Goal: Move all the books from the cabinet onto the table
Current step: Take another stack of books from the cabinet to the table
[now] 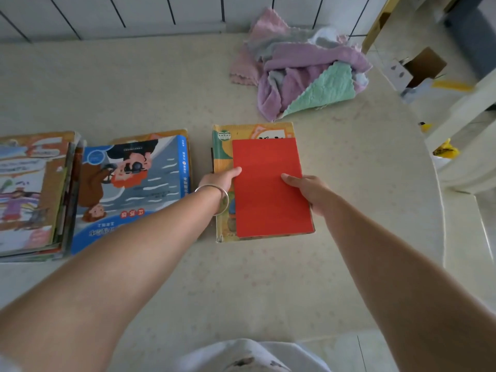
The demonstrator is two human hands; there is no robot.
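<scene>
A plain red book [268, 189] lies on top of a yellow-green textbook [222, 146] in the middle of the pale table [241, 277]. My left hand [220, 181], a silver bangle on its wrist, grips the red book's left edge with the thumb on the cover. On the right edge my right hand [311, 190] holds the same book, thumb on top. To the left lies a blue picture book [134, 189] on another book, and a stack of several picture books [32, 194] sits at the far left. No cabinet shows in this view.
A heap of pink, purple, grey and green cloths [303, 68] lies at the back of the table. The table's curved right edge [432, 167] drops to a tiled floor with an open cardboard box [418, 68] and a yellow bag [445, 150].
</scene>
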